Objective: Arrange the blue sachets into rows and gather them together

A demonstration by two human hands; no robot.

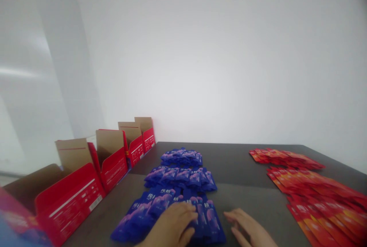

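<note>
My left hand (172, 226) lies palm down on the nearest row of blue sachets (160, 210), its fingers curled over their tops. My right hand (249, 228) rests flat on the dark table (237, 197) just right of that row, fingers stretched out and holding nothing. Two more rows of blue sachets (180, 177) lie further back, the last one (181, 157) near the wall.
Several open red cardboard boxes (111, 163) with brown flaps stand in a line along the table's left edge. Rows of red sachets (315, 193) cover the right side. A white wall rises behind the table.
</note>
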